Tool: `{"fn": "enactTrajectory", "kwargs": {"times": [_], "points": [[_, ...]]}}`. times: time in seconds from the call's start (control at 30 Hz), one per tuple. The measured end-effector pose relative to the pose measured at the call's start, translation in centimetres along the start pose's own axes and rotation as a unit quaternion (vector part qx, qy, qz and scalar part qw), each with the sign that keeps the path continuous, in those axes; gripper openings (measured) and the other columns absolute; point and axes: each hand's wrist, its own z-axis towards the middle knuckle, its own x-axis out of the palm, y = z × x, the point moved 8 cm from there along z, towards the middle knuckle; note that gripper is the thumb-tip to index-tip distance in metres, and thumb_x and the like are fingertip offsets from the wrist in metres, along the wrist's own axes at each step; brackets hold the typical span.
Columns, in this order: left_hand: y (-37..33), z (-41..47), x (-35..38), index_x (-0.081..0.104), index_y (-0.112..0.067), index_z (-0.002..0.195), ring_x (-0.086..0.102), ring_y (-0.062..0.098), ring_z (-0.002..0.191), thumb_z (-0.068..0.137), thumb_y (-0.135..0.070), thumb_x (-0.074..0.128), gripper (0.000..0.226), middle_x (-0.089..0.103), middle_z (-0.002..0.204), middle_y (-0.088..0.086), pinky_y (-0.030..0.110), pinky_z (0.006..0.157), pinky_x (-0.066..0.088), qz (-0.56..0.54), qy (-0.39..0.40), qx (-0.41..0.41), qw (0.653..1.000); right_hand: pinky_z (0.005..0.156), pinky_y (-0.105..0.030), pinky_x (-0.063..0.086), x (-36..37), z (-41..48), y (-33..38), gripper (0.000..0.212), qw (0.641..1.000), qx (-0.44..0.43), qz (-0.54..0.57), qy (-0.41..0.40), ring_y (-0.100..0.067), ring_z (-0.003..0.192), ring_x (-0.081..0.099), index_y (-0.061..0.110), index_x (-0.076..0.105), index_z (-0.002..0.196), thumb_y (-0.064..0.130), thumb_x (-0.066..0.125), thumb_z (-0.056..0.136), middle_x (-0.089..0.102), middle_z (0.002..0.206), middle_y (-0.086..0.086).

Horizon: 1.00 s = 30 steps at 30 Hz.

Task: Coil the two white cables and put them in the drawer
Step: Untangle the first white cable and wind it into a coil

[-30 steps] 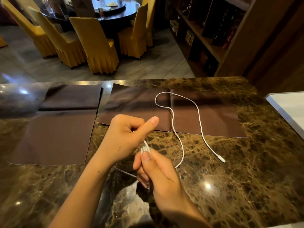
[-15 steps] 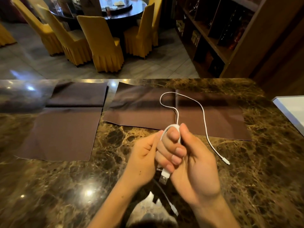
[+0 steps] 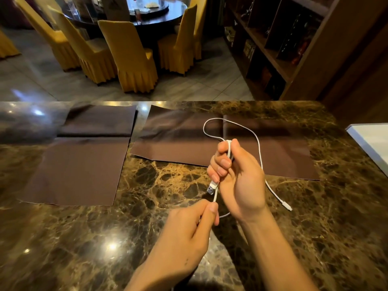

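Observation:
One white cable (image 3: pixel 258 147) lies partly on the marble table (image 3: pixel 84 238) and partly in my hands. My right hand (image 3: pixel 237 177) holds it upright, with a loop wound over the fingers and the USB plug (image 3: pixel 212 187) sticking out below them. Just below the plug, my left hand (image 3: pixel 189 229) pinches the cable between thumb and fingers. The loose part curves over the brown cloth and ends in a small plug (image 3: pixel 287 206) on the marble to the right. A second cable and a drawer are not in view.
Two brown cloths, one at the left (image 3: pixel 73 171) and one at the middle (image 3: pixel 178 139), lie flat on the table. A white surface (image 3: pixel 371 141) juts in at the right edge. Beyond the table stand yellow-covered chairs (image 3: pixel 130 57), a round dining table and dark wooden shelves (image 3: pixel 273 38).
My right hand has risen with a loop of cable wound over its fingers. My left hand has dropped below it, pinching the cable under the USB plug. The loose part has shortened.

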Motion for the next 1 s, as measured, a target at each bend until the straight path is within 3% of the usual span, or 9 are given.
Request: {"fn": "enactTrajectory", "kwargs": {"times": [0.3, 0.43, 0.53, 0.67, 0.77, 0.83, 0.93, 1.0], "points": [[0.3, 0.6, -2.3, 0.049, -0.025, 0.060, 0.043, 0.009, 0.047, 0.102, -0.042, 0.044, 0.046, 0.047, 0.051, -0.009, 0.021, 0.049, 0.032, 0.054, -0.016, -0.001, 0.998, 0.054, -0.025, 0.037, -1.5, -0.8, -3.6, 0.036, 0.976, -0.021, -0.214, 0.017, -0.010, 0.057, 0.042, 0.011, 0.066, 0.084, 0.032, 0.043, 0.101, 0.047, 0.064, 0.002], [-0.1, 1.9, -4.2, 0.055, -0.018, 0.057, 0.045, 0.013, 0.045, 0.101, -0.049, 0.041, 0.056, 0.046, 0.047, -0.003, 0.023, 0.046, 0.034, 0.099, -0.029, 0.026, 0.994, 0.071, -0.040, 0.047, -1.3, -1.9, -4.6, 0.038, 0.935, -0.058, -0.347, 0.049, -0.018, 0.076, 0.057, 0.015, 0.067, 0.088, 0.033, 0.038, 0.104, 0.062, 0.078, -0.001], [-0.8, 3.0, -5.2, 0.072, -0.020, 0.070, 0.063, 0.014, 0.056, 0.103, -0.052, 0.038, 0.057, 0.064, 0.056, -0.003, 0.032, 0.057, 0.049, 0.105, -0.012, 0.034, 0.994, 0.072, -0.048, 0.047, -1.4, -2.5, -5.2, 0.041, 0.936, -0.047, -0.346, 0.038, -0.019, 0.078, 0.057, 0.010, 0.066, 0.088, 0.035, 0.038, 0.103, 0.062, 0.081, -0.008], [-1.8, 4.5, -5.8, 0.071, -0.021, 0.064, 0.069, 0.010, 0.057, 0.103, -0.051, 0.041, 0.057, 0.070, 0.055, -0.005, 0.037, 0.066, 0.056, 0.122, 0.015, 0.052, 0.991, 0.062, -0.037, 0.041, -1.4, -3.7, -6.4, 0.050, 0.927, -0.021, -0.373, 0.027, -0.014, 0.064, 0.051, 0.016, 0.058, 0.072, 0.055, 0.036, 0.095, 0.055, 0.066, -0.005], [-2.1, 5.5, -6.0, 0.058, -0.014, 0.052, 0.057, 0.009, 0.043, 0.102, -0.051, 0.047, 0.063, 0.059, 0.043, 0.000, 0.036, 0.054, 0.051, 0.132, 0.017, 0.059, 0.989, 0.060, -0.028, 0.040, -1.0, -4.7, -7.0, 0.055, 0.938, -0.005, -0.345, 0.027, -0.007, 0.060, 0.051, 0.013, 0.053, 0.069, 0.059, 0.035, 0.092, 0.049, 0.062, -0.004], [-2.0, 6.1, -5.8, 0.048, -0.007, 0.050, 0.044, 0.013, 0.038, 0.101, -0.048, 0.051, 0.065, 0.048, 0.042, 0.009, 0.036, 0.049, 0.043, 0.113, 0.030, 0.056, 0.992, 0.059, -0.028, 0.036, -0.3, -5.3, -7.4, 0.052, 0.956, 0.012, -0.290, 0.043, -0.009, 0.059, 0.048, 0.018, 0.056, 0.067, 0.059, 0.038, 0.094, 0.046, 0.061, 0.000], [-1.8, 6.6, -5.3, 0.034, -0.007, 0.050, 0.026, 0.010, 0.045, 0.102, -0.042, 0.052, 0.064, 0.027, 0.045, 0.002, 0.034, 0.048, 0.029, 0.062, 0.051, 0.065, 0.995, 0.055, -0.038, 0.028, 1.1, -6.1, -7.2, 0.049, 0.973, 0.019, -0.219, 0.075, -0.014, 0.055, 0.039, 0.024, 0.060, 0.068, 0.064, 0.047, 0.095, 0.041, 0.057, 0.006], [-1.5, 6.7, -4.8, 0.027, -0.011, 0.051, 0.021, 0.010, 0.049, 0.102, -0.037, 0.053, 0.062, 0.022, 0.050, -0.001, 0.029, 0.049, 0.023, 0.010, 0.056, 0.063, 0.996, 0.051, -0.033, 0.027, 1.9, -6.6, -6.6, 0.047, 0.982, 0.017, -0.166, 0.091, -0.011, 0.050, 0.035, 0.023, 0.058, 0.067, 0.062, 0.054, 0.093, 0.039, 0.054, 0.009]]}}
